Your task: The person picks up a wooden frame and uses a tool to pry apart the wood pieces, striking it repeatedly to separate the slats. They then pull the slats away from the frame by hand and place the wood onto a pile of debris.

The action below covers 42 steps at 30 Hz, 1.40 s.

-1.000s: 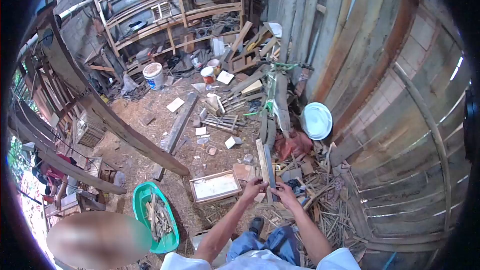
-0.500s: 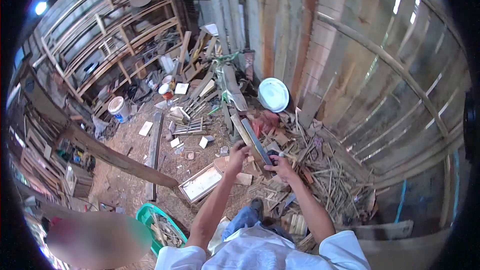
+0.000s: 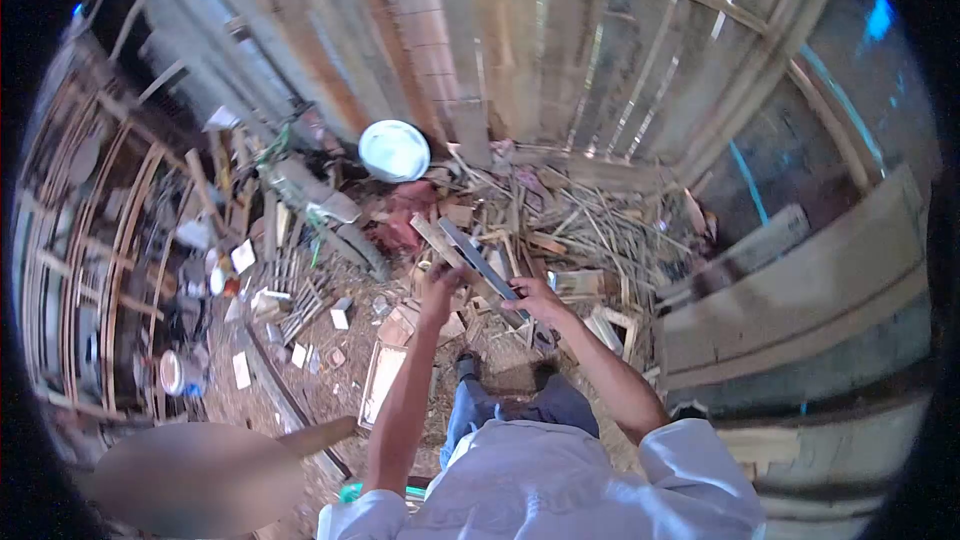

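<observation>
In front of my body, my left hand (image 3: pixel 446 285) is closed around a light wooden strip (image 3: pixel 438 242), which points up and away to the left. My right hand (image 3: pixel 533 300) grips a dark, straight bar (image 3: pixel 480 258) at its near end. Bar and strip lie side by side, slanting the same way, with a narrow gap at their far ends. Whether they touch near my hands is hard to make out. Red cloth or plastic (image 3: pixel 405 215) lies just beyond their far ends.
A pale round basin (image 3: pixel 394 151) leans by the plank wall (image 3: pixel 510 60). Scrap sticks (image 3: pixel 600 220) are heaped ahead and to the right. A shallow wooden tray (image 3: pixel 383 380) lies near my left forearm. A white bucket (image 3: pixel 172 373) and wooden racks stand at the left.
The view has swung to the right, so the basin, tray and scrap appear farther left. Both hands still hold the strip and the bar, whose far ends now show more clearly.
</observation>
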Each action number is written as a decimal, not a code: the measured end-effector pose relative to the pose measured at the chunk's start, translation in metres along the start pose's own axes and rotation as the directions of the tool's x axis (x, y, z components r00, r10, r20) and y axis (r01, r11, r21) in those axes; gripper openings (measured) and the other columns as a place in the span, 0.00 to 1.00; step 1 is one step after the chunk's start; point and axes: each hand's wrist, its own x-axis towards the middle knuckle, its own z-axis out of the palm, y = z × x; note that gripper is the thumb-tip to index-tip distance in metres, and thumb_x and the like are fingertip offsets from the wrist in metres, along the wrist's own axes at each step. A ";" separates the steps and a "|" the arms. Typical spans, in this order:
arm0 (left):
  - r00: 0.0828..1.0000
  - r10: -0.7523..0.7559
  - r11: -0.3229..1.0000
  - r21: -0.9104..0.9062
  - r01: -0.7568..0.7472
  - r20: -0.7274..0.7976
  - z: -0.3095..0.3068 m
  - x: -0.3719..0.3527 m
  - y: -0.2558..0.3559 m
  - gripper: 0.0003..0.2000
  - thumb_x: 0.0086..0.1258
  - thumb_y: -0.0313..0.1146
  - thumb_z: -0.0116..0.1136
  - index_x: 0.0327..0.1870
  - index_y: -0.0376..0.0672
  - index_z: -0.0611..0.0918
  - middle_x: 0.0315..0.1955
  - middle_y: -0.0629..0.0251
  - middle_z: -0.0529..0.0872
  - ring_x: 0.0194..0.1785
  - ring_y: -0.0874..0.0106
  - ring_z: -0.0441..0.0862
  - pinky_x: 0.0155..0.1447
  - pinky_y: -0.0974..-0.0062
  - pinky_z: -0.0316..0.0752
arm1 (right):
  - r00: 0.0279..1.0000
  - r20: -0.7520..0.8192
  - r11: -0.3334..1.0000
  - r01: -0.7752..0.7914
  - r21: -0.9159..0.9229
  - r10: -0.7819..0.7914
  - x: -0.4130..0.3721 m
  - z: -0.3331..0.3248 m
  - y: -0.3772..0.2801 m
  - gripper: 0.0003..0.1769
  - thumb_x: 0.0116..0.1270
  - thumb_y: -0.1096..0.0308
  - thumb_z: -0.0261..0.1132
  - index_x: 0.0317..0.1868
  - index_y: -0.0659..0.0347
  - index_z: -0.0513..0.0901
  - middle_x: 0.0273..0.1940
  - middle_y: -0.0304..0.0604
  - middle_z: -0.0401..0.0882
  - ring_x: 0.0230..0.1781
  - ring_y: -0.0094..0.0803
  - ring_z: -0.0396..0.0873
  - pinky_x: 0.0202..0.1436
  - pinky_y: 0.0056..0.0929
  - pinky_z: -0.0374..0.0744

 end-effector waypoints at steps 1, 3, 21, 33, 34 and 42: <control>0.996 -0.047 0.999 0.020 0.046 0.076 -0.012 0.010 -0.033 0.12 0.69 0.27 0.58 0.52 0.40 0.80 0.39 0.70 0.84 0.42 0.78 0.80 0.44 0.77 0.77 | 0.999 -0.037 1.000 -0.017 0.022 0.018 -0.003 0.006 0.004 0.35 0.51 0.68 0.80 0.60 0.67 0.78 0.49 0.48 0.83 0.47 0.36 0.80 0.52 0.33 0.75; 0.980 -0.197 0.980 0.035 0.196 0.041 -0.002 0.000 -0.041 0.11 0.69 0.34 0.62 0.49 0.42 0.81 0.38 0.70 0.84 0.43 0.76 0.81 0.46 0.77 0.77 | 0.994 -0.094 0.987 -0.038 0.154 0.053 -0.011 0.021 0.018 0.33 0.53 0.65 0.79 0.59 0.63 0.79 0.49 0.47 0.83 0.47 0.36 0.80 0.52 0.33 0.76; 0.810 -0.586 0.664 0.580 0.472 0.012 -0.116 -0.021 -0.458 0.13 0.70 0.36 0.63 0.49 0.38 0.84 0.31 0.72 0.83 0.37 0.81 0.77 0.44 0.79 0.73 | 0.839 -0.367 0.731 -0.053 0.680 0.402 0.050 0.112 0.476 0.10 0.63 0.71 0.66 0.45 0.61 0.84 0.34 0.33 0.81 0.35 0.20 0.75 0.39 0.27 0.74; 0.841 -0.533 0.687 0.530 0.497 -0.099 -0.191 0.050 -0.739 0.21 0.73 0.41 0.58 0.58 0.34 0.79 0.42 0.68 0.83 0.41 0.79 0.77 0.44 0.78 0.74 | 0.823 -0.559 0.757 -0.428 -0.495 0.100 0.233 0.080 0.702 0.20 0.64 0.70 0.59 0.57 0.66 0.76 0.59 0.62 0.72 0.58 0.56 0.72 0.58 0.49 0.74; 0.880 -0.474 0.738 0.528 0.421 -0.040 -0.180 0.051 -0.728 0.18 0.73 0.38 0.59 0.56 0.34 0.80 0.38 0.67 0.84 0.37 0.79 0.77 0.41 0.78 0.74 | 0.865 -0.491 0.681 -0.421 -0.600 0.101 0.237 0.078 0.710 0.22 0.64 0.71 0.58 0.59 0.68 0.73 0.63 0.61 0.68 0.61 0.54 0.69 0.63 0.48 0.72; 0.930 -0.365 0.724 0.618 0.308 -0.036 -0.144 0.040 -0.659 0.15 0.73 0.39 0.59 0.46 0.34 0.84 0.28 0.68 0.83 0.31 0.78 0.76 0.33 0.77 0.71 | 0.962 -0.272 0.214 -0.268 -0.939 0.009 0.237 0.069 0.739 0.31 0.65 0.57 0.62 0.65 0.65 0.69 0.59 0.54 0.73 0.65 0.47 0.68 0.68 0.49 0.64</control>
